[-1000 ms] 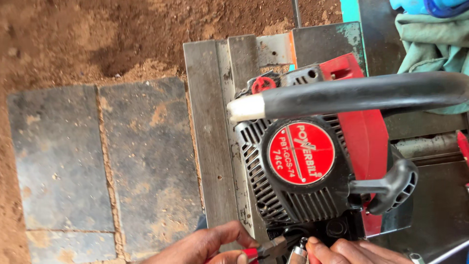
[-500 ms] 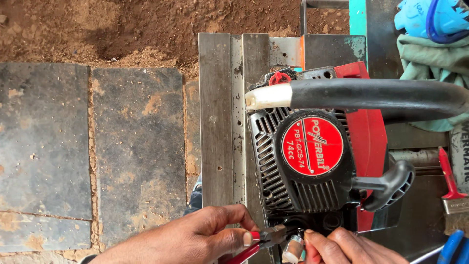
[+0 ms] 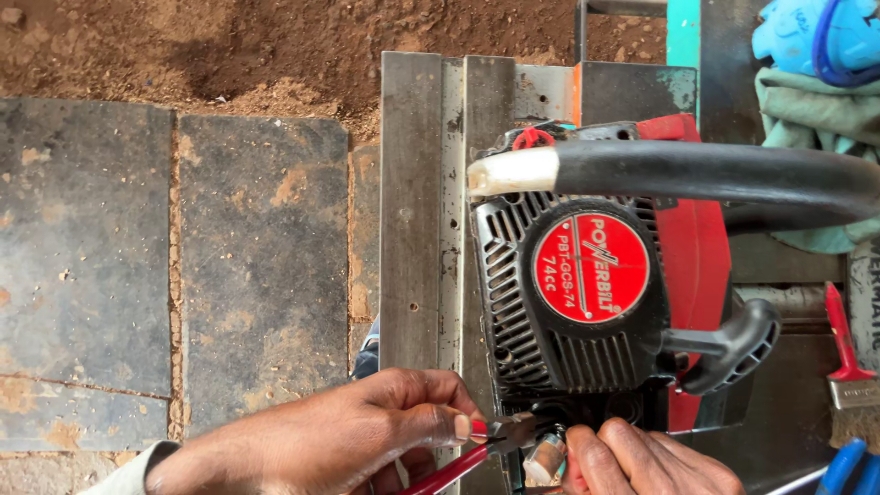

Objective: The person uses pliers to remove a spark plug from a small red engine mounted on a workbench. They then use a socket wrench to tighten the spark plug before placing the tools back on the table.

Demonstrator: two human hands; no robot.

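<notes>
At the bottom centre, the left hand point(image 3: 344, 440) grips red-handled pliers point(image 3: 490, 440) pointing right toward a small metal part point(image 3: 544, 458) pinched by the right hand point(image 3: 646, 458), just under the chainsaw engine point(image 3: 587, 302).

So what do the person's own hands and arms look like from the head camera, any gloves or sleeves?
Both hands are bare: no gloves, rings or watch in view. The left hand shows a light grey sleeve cuff at the wrist. The right hand is cut off by the frame's bottom edge, so its wrist and any sleeve are out of view.
</notes>
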